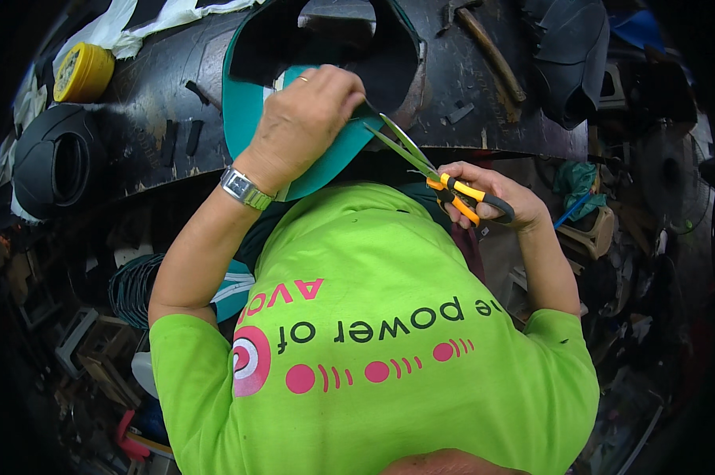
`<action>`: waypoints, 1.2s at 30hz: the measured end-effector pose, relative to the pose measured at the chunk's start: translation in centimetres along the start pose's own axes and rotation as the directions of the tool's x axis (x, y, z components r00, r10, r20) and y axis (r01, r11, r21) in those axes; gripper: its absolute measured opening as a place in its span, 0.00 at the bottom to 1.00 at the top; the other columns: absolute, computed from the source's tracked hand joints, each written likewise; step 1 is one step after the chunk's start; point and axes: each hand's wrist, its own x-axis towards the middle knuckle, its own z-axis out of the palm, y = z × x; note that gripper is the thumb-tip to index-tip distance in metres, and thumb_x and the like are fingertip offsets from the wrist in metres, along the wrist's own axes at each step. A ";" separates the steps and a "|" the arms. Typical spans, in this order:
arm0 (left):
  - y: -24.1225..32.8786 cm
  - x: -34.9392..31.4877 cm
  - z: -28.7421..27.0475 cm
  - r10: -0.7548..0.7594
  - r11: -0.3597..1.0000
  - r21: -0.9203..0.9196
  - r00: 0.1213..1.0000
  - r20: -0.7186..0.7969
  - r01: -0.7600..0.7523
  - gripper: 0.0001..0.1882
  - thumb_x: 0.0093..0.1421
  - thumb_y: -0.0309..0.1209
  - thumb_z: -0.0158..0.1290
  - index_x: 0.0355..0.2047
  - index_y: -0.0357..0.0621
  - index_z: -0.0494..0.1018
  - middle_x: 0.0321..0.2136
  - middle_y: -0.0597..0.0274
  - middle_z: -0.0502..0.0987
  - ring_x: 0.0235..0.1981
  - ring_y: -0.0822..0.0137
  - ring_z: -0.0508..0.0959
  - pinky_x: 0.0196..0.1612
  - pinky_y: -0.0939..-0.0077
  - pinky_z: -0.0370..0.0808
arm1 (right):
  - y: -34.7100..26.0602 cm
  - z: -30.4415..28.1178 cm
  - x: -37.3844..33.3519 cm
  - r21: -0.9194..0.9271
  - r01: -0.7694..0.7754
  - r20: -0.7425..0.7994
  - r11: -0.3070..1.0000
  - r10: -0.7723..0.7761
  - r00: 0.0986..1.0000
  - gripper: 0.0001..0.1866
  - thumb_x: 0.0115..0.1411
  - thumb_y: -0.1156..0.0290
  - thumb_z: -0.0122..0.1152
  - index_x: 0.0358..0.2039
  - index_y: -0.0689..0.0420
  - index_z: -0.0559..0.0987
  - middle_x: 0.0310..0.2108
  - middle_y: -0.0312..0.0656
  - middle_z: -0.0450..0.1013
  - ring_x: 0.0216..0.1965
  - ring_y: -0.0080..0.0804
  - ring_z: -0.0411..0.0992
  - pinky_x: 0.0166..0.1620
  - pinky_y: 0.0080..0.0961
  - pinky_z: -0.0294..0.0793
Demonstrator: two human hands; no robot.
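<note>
At the bench (159,83), the green piece (337,161) appears pinched by the left hand (308,115); open scissors (446,180) are gripped by the right hand (522,198); cutting is judged unfinished.

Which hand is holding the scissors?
The right hand. Its fingers are around the orange, yellow and black handles of the open scissors. The left hand, with a watch on its wrist, grips the teal piece instead.
</note>
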 end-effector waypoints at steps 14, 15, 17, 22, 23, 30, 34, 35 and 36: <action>0.8 -0.4 -3.3 -0.200 0.886 -0.349 0.931 0.306 0.305 0.28 0.56 0.30 0.69 0.55 0.45 0.71 0.41 0.59 0.79 0.36 0.65 0.82 0.42 0.72 0.82 | -0.5 0.5 -0.5 0.096 0.016 -0.080 0.995 -0.008 0.997 0.48 0.51 0.47 0.76 0.65 0.60 0.68 0.33 0.44 0.76 0.32 0.29 0.78 0.34 0.22 0.79; 0.8 -0.5 -3.3 -0.211 0.883 -0.348 0.927 0.309 0.316 0.28 0.55 0.30 0.69 0.54 0.45 0.71 0.41 0.59 0.78 0.37 0.65 0.82 0.41 0.72 0.82 | -0.6 0.2 -0.5 0.099 0.015 -0.055 0.995 -0.010 0.998 0.48 0.51 0.48 0.76 0.65 0.61 0.67 0.34 0.45 0.76 0.33 0.29 0.78 0.35 0.23 0.79; 0.6 -0.7 -3.2 -0.242 0.878 -0.332 0.918 0.314 0.346 0.28 0.55 0.31 0.69 0.54 0.45 0.72 0.41 0.59 0.78 0.38 0.66 0.82 0.41 0.72 0.81 | -0.9 -0.5 -0.6 0.104 0.009 -0.028 0.994 -0.006 1.000 0.47 0.51 0.50 0.75 0.66 0.61 0.67 0.36 0.46 0.75 0.35 0.31 0.78 0.36 0.24 0.80; 1.9 -0.9 -1.9 -0.286 0.933 -0.172 0.941 0.181 0.317 0.28 0.53 0.36 0.70 0.53 0.49 0.73 0.39 0.62 0.78 0.36 0.64 0.82 0.37 0.72 0.81 | -1.5 -1.8 -0.8 0.105 -0.015 0.051 0.994 0.010 0.999 0.51 0.49 0.50 0.77 0.66 0.62 0.64 0.38 0.46 0.74 0.38 0.31 0.77 0.41 0.25 0.81; 2.2 -0.9 -1.5 -0.275 0.947 -0.128 0.950 0.148 0.294 0.28 0.53 0.37 0.70 0.53 0.50 0.73 0.38 0.62 0.78 0.36 0.64 0.82 0.37 0.72 0.81 | -1.6 -1.9 -0.8 0.108 -0.029 0.061 0.994 0.022 0.998 0.52 0.48 0.49 0.78 0.66 0.62 0.64 0.37 0.46 0.74 0.38 0.32 0.77 0.41 0.26 0.81; 2.4 -1.4 0.0 -0.152 0.988 0.009 0.988 0.003 0.151 0.10 0.58 0.35 0.65 0.40 0.54 0.81 0.36 0.68 0.78 0.32 0.65 0.81 0.32 0.70 0.78 | -2.9 -2.1 -1.0 0.173 -0.068 0.082 0.983 0.054 0.995 0.54 0.48 0.47 0.80 0.66 0.65 0.63 0.36 0.46 0.74 0.38 0.33 0.78 0.38 0.28 0.84; 2.3 -0.8 -1.7 -0.025 0.999 -0.028 0.998 0.064 0.026 0.10 0.57 0.32 0.64 0.39 0.52 0.81 0.36 0.69 0.78 0.34 0.66 0.81 0.33 0.71 0.78 | -3.7 -2.1 -0.9 0.147 -0.089 0.047 0.985 0.083 0.995 0.56 0.46 0.47 0.81 0.64 0.70 0.62 0.32 0.42 0.71 0.35 0.41 0.80 0.31 0.29 0.83; 2.3 -0.4 -2.7 -0.018 0.998 -0.063 0.992 0.124 0.026 0.10 0.57 0.31 0.64 0.39 0.51 0.81 0.37 0.68 0.78 0.36 0.66 0.81 0.34 0.71 0.78 | -3.8 -2.1 -0.8 0.144 -0.098 0.070 0.985 0.088 0.994 0.54 0.48 0.48 0.80 0.65 0.67 0.62 0.32 0.42 0.72 0.33 0.37 0.79 0.32 0.29 0.84; 2.4 0.2 -3.8 -0.007 0.995 -0.096 0.979 0.202 0.027 0.10 0.56 0.31 0.63 0.39 0.50 0.81 0.38 0.68 0.78 0.38 0.66 0.81 0.36 0.72 0.78 | -3.9 -2.2 -0.7 0.134 -0.114 0.091 0.984 0.102 0.991 0.51 0.50 0.49 0.78 0.66 0.64 0.63 0.32 0.43 0.74 0.32 0.33 0.79 0.33 0.28 0.84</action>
